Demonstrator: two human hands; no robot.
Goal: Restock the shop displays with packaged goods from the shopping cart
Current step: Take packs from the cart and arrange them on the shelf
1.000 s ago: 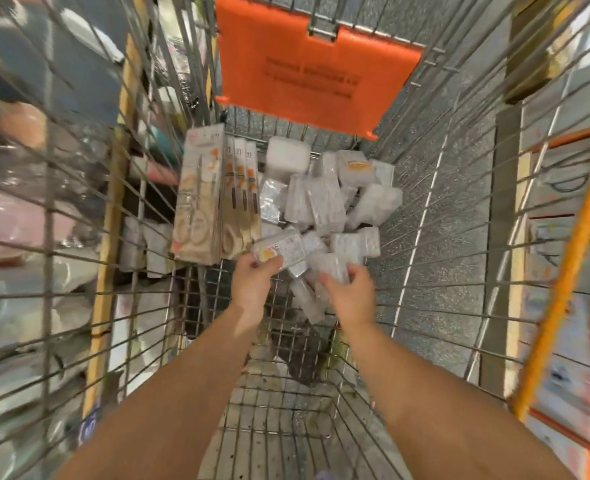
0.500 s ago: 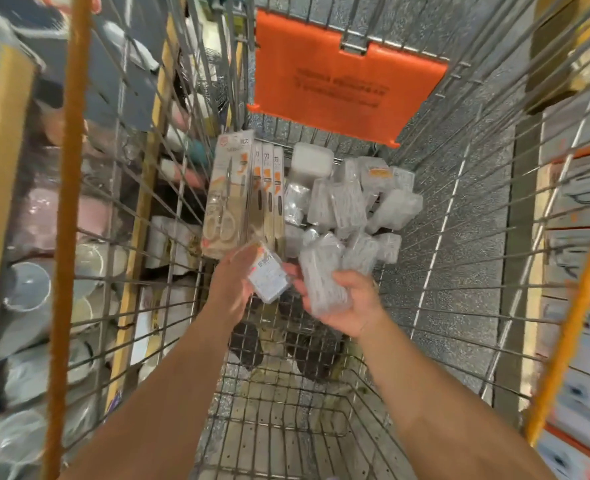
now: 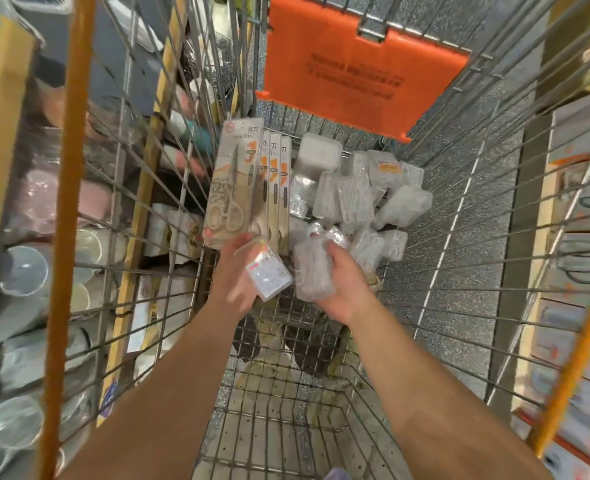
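Both hands have lifted off the heap since a second ago. Left hand point(image 3: 233, 271) holds a small labelled clear packet point(image 3: 269, 277) in its grip; right hand point(image 3: 338, 285) cups a clear plastic box point(image 3: 312, 268), fingers curled under it. Beyond both grips, more clear boxes point(image 3: 355, 199) lie piled in the wire shopping cart point(image 3: 459, 237), with carded scissors packs point(image 3: 238, 188) upright just past the left grip, below an orange flap point(image 3: 355, 71).
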